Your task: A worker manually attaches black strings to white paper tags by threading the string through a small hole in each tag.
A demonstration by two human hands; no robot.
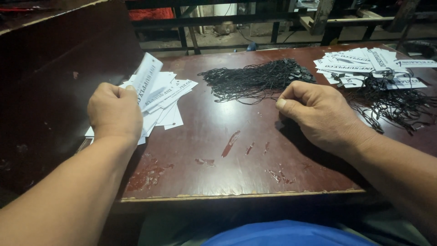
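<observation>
Dark and scuffed, the brown table (218, 150) sits in a cluttered workshop with metal frames behind it. At its left edge the left hand (114, 114) pinches a white printed paper tag (146, 78), lifted upright from a loose fan of tags (168, 102), some of which overhang the edge; a careless tug could slide them off onto the floor. The right hand (318, 114) rests knuckles-up with its grip curled closed just below a tangled heap of black string loops (257, 79); it may pinch one strand, though the view is too poor to be sure. Pulling from that knot risks dragging several loops along. Finished tags with strings (371, 68) lie at the far right.
</observation>
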